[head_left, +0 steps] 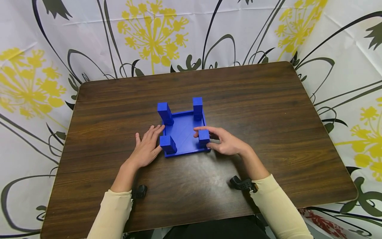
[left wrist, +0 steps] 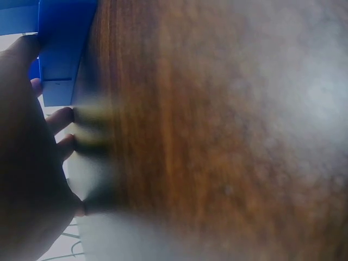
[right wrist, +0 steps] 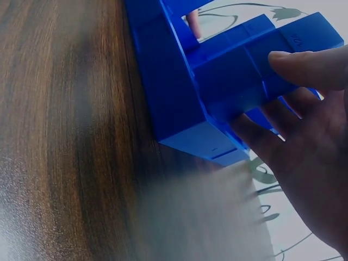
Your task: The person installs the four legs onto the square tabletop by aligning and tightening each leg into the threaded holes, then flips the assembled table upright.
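A blue square tray [head_left: 185, 131] with a low rim lies on the table, a square post standing at each corner. My right hand [head_left: 228, 141] grips the near right post [head_left: 204, 136], thumb on the near side and fingers around the far side. In the right wrist view, the thumb presses the upper part of this post [right wrist: 244, 73], which bears small raised marks. My left hand [head_left: 144, 149] lies with fingers spread along the tray's left side, fingertips at the rim. Its thumb reaches toward the near left post [head_left: 168, 144].
The far left post [head_left: 165, 113] and far right post [head_left: 197, 108] rise from the tray's back corners. A brown wood-grain table [head_left: 268, 109] extends around the tray. Behind it hangs a white curtain [head_left: 98, 30] with yellow flowers. Black wrist straps [head_left: 243, 184] sit at both cuffs.
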The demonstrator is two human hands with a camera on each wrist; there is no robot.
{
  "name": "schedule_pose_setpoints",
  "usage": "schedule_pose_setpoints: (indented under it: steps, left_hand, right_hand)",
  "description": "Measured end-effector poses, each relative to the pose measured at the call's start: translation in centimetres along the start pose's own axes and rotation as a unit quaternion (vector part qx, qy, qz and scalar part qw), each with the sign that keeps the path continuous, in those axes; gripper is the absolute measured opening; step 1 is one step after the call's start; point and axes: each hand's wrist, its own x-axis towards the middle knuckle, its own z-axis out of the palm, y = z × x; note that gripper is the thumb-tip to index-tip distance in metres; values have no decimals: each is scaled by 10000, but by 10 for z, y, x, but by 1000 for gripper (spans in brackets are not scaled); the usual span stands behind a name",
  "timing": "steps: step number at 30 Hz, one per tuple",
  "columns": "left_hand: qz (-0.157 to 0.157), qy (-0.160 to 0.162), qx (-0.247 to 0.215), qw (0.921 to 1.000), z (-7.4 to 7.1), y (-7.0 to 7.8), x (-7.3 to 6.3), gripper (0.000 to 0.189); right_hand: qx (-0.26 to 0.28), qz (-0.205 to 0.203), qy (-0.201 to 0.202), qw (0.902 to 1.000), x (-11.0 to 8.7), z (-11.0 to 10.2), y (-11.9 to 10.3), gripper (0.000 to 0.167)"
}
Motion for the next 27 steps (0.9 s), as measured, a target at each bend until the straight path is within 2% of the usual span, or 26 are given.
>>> schedule_pose_setpoints:
  steps: [10, 19, 23, 27]
  left_hand:
    - [-21, 30, 25, 10000, 0, 0, 1, 68]
    - [-33, -4, 21, 10000, 0, 1, 0, 69]
    - [-22, -34, 15, 10000, -1, 1, 0, 68]
    - [-20, -15, 10, 10000, -1, 1, -1, 68]
  right_hand:
    - [-175, 224, 155, 9995, 0, 0, 0, 56]
    - [-318, 650, 483, 9962, 2, 3, -1, 48]
    - [-317, 648, 576, 9957, 4, 4, 18, 46]
    - [-396, 473, 683, 9958, 4, 5, 31, 44]
